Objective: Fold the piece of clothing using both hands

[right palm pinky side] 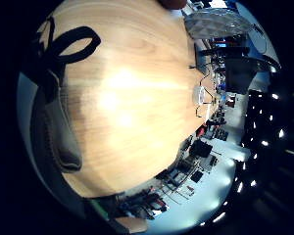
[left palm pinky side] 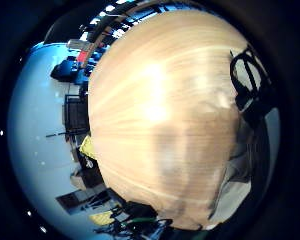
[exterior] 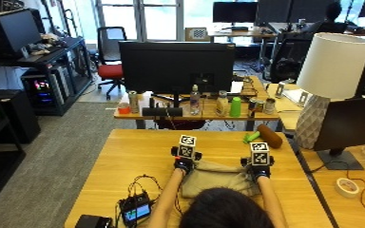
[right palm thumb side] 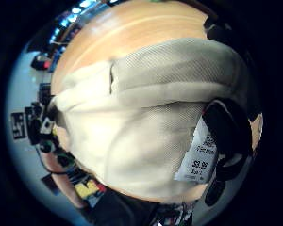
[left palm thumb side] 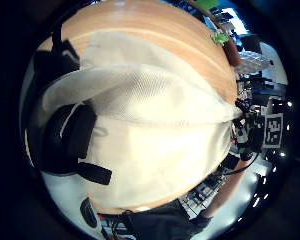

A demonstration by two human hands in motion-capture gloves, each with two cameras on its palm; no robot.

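A beige garment (exterior: 217, 176) lies bunched on the wooden table (exterior: 138, 152) in front of the person. My left hand (exterior: 184, 165) holds its far left corner and my right hand (exterior: 259, 171) holds its far right corner. In the left thumb side view, gloved fingers (left palm thumb side: 65, 135) curl round a folded-over edge of the cloth (left palm thumb side: 155, 150). The right thumb side view shows fingers (right palm thumb side: 228, 136) curled on the cloth (right palm thumb side: 146, 141) beside a white price tag (right palm thumb side: 198, 155). Both little finger side views mostly face bare tabletop (left palm pinky side: 160, 100) (right palm pinky side: 132, 98).
A small black device with a screen (exterior: 135, 211) and its cables lie on the near left of the table. A green object and a brown cylinder (exterior: 263, 135) sit at the far right edge. A lamp (exterior: 331, 85) and a tape roll (exterior: 347, 186) stand on the neighbouring table.
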